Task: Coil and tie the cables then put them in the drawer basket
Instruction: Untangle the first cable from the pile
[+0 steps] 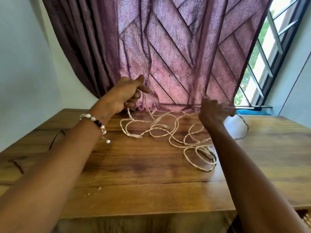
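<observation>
Hands (raised) over tangled cable

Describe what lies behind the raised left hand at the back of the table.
Behind the left hand, which grips the pale cable, hangs the purple curtain, its hem on the wooden table. Window bars show faintly through it; whatever else lies behind is hidden.

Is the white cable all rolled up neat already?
No, the white cable sprawls in loose loops over the wooden table, one strand held up by the left hand.
</observation>
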Tool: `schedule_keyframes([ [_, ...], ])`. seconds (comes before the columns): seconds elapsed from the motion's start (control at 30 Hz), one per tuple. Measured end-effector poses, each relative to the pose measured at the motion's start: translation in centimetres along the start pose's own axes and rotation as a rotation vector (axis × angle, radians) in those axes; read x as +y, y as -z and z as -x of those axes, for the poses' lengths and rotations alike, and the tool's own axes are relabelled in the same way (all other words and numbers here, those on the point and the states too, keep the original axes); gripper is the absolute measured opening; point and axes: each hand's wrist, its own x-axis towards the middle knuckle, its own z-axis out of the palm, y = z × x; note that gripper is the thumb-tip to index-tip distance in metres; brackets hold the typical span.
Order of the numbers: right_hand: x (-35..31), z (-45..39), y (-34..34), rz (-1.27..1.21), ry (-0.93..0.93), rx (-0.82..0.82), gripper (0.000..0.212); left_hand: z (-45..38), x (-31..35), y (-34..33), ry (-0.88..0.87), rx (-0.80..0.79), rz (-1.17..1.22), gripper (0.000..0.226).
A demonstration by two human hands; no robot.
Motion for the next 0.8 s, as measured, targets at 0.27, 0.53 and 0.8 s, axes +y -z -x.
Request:
schedule_keyframes([
  [0.27,-4.8,0.6,-1.8,-0.587,0.575,-0.369,0.058,0.8,1.1,1.2,-0.354,0.157,-0.007,0.055],
  [0.53,-7.1,2.1,-6.3,-0.736,0.492,-0.318,0.013,1.7,1.6,4.7,-0.399,0.097,0.569,0.051],
  [0.8,-6.6,-0.3,-8.4,-0.566,0.49,-0.447,0.035,2.8,1.5,7.3,-0.441,0.105,0.902,0.046],
])
